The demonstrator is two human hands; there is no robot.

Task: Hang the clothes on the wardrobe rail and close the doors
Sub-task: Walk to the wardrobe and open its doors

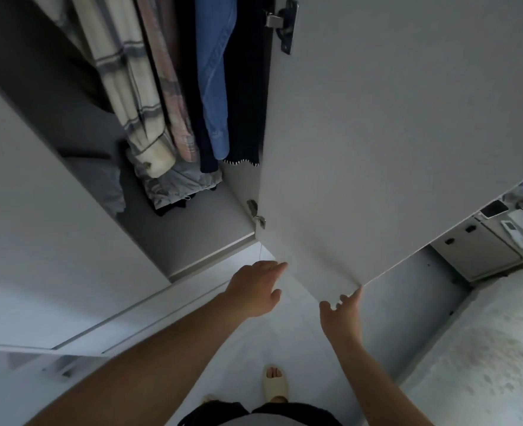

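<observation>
The wardrobe stands open in front of me. Several garments hang inside: a cream plaid shirt [125, 87], a pink plaid shirt [174, 96], a blue denim shirt [215, 81] and a dark knit [245, 103]. The right door [392, 133] swings out toward me. My right hand [344, 309] touches the door's lower corner with its fingertips, fingers apart. My left hand [258, 287] reaches toward the door's lower edge, fingers loosely spread, holding nothing. The left door [39, 226] stands at the left.
Folded grey clothing [174, 182] lies on the wardrobe floor [192, 222]. A bed with a white cover [484, 348] is at the right, a low cabinet with small items [481, 247] behind it. My sandalled foot [274, 382] stands on the pale floor.
</observation>
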